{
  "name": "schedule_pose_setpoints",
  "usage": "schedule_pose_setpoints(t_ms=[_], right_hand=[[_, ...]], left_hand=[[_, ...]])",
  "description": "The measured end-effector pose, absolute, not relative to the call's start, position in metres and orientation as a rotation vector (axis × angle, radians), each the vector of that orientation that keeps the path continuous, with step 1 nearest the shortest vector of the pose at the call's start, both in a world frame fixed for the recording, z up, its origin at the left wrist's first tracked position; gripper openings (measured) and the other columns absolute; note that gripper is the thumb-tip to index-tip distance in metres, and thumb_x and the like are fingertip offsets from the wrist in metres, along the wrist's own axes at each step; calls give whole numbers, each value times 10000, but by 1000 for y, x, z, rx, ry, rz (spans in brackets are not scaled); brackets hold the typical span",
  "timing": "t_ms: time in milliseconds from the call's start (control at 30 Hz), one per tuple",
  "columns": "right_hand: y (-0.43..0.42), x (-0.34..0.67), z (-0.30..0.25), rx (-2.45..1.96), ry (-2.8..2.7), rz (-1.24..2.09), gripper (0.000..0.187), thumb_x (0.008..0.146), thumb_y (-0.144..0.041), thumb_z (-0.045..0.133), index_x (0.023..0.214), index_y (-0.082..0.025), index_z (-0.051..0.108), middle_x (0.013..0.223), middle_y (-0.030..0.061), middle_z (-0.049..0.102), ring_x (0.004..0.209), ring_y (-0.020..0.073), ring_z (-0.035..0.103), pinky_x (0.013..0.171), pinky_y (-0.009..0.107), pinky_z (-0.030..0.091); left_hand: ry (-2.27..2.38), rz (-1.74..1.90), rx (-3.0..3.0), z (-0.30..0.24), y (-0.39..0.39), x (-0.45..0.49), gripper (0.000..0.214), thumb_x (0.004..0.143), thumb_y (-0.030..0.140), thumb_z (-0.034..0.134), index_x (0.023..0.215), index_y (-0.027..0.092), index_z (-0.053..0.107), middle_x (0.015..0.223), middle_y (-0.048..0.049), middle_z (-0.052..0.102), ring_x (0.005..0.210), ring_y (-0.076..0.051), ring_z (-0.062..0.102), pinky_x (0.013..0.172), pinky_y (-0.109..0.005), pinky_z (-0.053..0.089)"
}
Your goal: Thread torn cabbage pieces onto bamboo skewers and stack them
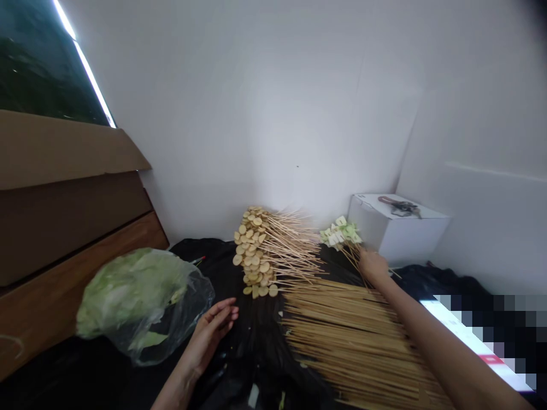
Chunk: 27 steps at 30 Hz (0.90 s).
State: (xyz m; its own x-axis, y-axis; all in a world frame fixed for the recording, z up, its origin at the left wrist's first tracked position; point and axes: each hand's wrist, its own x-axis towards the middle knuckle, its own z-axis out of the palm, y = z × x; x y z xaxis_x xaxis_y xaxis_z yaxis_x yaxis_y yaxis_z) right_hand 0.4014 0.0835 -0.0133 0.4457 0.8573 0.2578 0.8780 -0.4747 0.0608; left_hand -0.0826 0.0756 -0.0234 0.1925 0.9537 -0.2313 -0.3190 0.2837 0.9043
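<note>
My right hand [372,266] reaches to the back right, with its fingers closed around the stick end of a cabbage skewer; the fingertips are partly hidden. Pieces of pale green cabbage [341,232] sit on the heads of several skewers there. My left hand [212,327] hovers over the black sheet [252,353], fingers stretched loosely and holding nothing. To its left lies a clear plastic bag [194,290] of cabbage leaves [132,287]. A big pile of skewers with round pale slices [254,247] rests at the back middle. Bare bamboo sticks [354,341] lie spread under my right forearm.
A white box [405,239] with keys [401,206] on top stands against the wall at right. A lit screen [474,341] is at the lower right. Cardboard [64,148] and a wooden board [128,233] border the left side. Small scraps lie on the black sheet.
</note>
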Motion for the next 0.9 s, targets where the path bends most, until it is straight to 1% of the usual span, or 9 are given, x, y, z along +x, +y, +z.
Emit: schedule_pose_setpoints(t_ms=[167,267,300,400,467,567,633,767,900], right_hand=[[70,384,1,-2480,-1677,-519,359,898,-65,351,1190,-79,558,1023,194,628,925,267,619,709,313,416],[57,353,12,-2317,-1888,-519,389,876,-51,383,1230,-108,535,1037,157,623,935,236,597,728,290,401],[51,336,15,-2250,-1972,-500,359,873,-65,405,1192,-126,558,1005,133,628,914,221,594,722,278,396],[24,268,24,-1981,-2239,-404,297,845,-98,477,1095,-210,593,980,56,637,887,164,582,719,232,382],[3,214,27,-1643,-2412,-213,227,858,-103,459,1001,-200,606,955,50,646,848,158,587,701,239,382],[-22,142,20,-1332,-2559,-6,170,915,-174,436,910,-203,603,848,35,660,748,151,606,626,244,372],[-29,111,7,-1239,-2646,56,177,925,-181,430,911,-195,605,833,41,673,722,162,625,596,254,373],[-25,93,-26,-1297,-2659,112,268,901,-135,449,1124,-175,593,899,64,695,765,192,658,603,262,404],[-19,102,-43,-1389,-2535,203,268,938,-182,428,1117,-218,624,919,44,693,802,173,666,649,239,428]], left_hand=[[959,1066,828,-24,76,-83,385,669,308,826,1016,175,724,922,-70,714,801,-140,656,721,-215,507],[945,1068,839,-23,75,-81,382,675,302,821,1020,171,723,922,-77,715,808,-144,655,723,-218,501],[942,1068,845,-22,74,-80,381,674,302,821,1018,171,724,917,-75,716,806,-143,654,723,-217,499],[944,1065,854,-20,71,-79,381,666,304,824,1008,167,727,901,-73,719,799,-141,651,721,-214,491],[929,1058,868,-18,69,-78,368,673,300,820,999,157,728,895,-80,719,787,-142,651,713,-219,490],[887,1068,894,-17,67,-76,349,686,277,811,998,146,724,888,-83,717,771,-136,648,699,-218,487],[883,1092,884,-16,67,-75,327,699,254,799,997,143,720,877,-82,717,761,-133,649,681,-214,486],[868,1125,855,-12,68,-73,268,735,215,767,985,132,719,882,-91,714,758,-131,655,699,-219,500],[859,1090,889,1,68,-72,222,766,182,735,975,110,715,863,-96,706,733,-121,651,675,-201,510]])
